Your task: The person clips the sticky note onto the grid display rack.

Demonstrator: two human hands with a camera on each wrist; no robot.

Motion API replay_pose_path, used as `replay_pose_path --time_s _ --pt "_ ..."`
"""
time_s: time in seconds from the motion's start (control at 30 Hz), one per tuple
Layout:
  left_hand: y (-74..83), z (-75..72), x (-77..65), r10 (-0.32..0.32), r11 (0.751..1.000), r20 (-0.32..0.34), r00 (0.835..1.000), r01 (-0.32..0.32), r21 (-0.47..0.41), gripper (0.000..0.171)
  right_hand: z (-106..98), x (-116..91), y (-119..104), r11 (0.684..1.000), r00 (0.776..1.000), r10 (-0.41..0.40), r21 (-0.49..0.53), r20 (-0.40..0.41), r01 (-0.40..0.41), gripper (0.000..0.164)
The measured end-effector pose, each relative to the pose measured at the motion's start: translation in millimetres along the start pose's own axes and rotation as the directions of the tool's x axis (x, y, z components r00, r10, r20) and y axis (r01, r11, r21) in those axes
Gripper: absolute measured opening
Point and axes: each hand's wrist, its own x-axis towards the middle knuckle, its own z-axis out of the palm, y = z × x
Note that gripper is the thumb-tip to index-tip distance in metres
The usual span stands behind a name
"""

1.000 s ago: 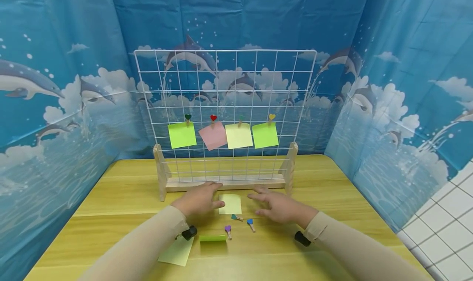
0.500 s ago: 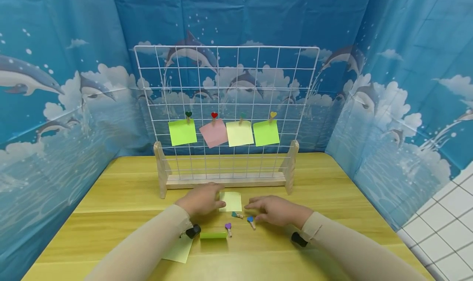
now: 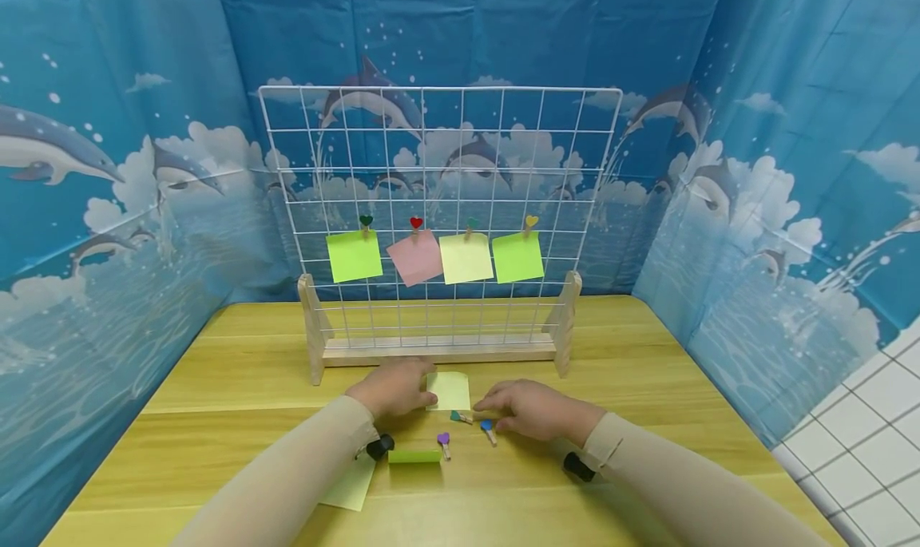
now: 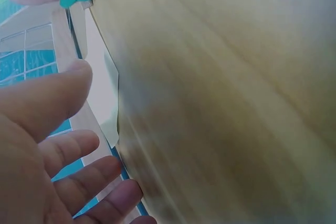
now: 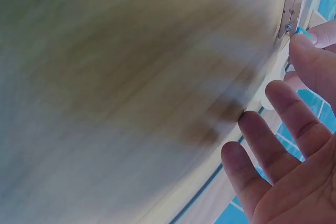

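Note:
A pale yellow sticky note (image 3: 450,389) lies on the table before the wire rack. My left hand (image 3: 394,389) is at its left edge, thumb tip overlapping the paper; in the left wrist view the fingers are spread and relaxed. To the right of the note, my right hand (image 3: 541,410) hovers low with fingers loosely extended, holding nothing. Just below the note lies a teal heart clothespin (image 3: 460,417), also in the left wrist view. A blue heart clothespin (image 3: 488,430) sits near my right thumb, and a purple heart clothespin (image 3: 444,443) lies closer to me.
A white wire grid (image 3: 460,156) stands in a wooden base (image 3: 446,354). Clothespins hold two green notes (image 3: 354,257), a pink note (image 3: 415,258) and a yellow note (image 3: 465,259) on it. A curled green note (image 3: 414,457) and another yellow note (image 3: 352,487) lie by my left sleeve.
My right hand has moved slightly left and down toward the note and the blue clothespin. The left hand shifted only a little, and the head view tilted slightly.

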Motion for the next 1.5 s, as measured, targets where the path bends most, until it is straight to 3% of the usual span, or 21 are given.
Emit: replay_pose_path --time_s 0.37,0.83,1.0,1.17,1.5 --pt "3.1 -1.2 10.5 0.031 0.997 -0.011 0.999 -0.03 0.078 0.065 1.2 2.9 -1.5 0.999 1.0 -0.022 -0.027 0.007 0.023 0.031" --pt "12.3 -5.1 9.7 0.022 0.999 -0.019 1.0 -0.021 0.044 0.063 0.1 0.1 -1.4 1.0 1.0 -0.018 0.011 0.01 0.017 0.011" --pt "11.9 -3.4 11.3 0.004 1.0 -0.013 1.0 -0.004 0.027 0.062 1.6 -0.9 -1.1 0.99 0.998 0.056 0.125 0.042 -0.061 0.008" --pt "8.0 0.5 14.1 0.007 1.0 -0.027 1.0 -0.006 0.019 0.06 2.7 -0.8 1.3 0.943 0.989 0.119 0.301 0.093 -0.142 0.016" --pt "8.9 2.0 13.1 0.0 1.0 -0.041 0.999 -0.002 -0.031 0.055 -0.7 1.3 -1.4 0.914 0.985 0.104 0.376 0.141 -0.15 0.015"
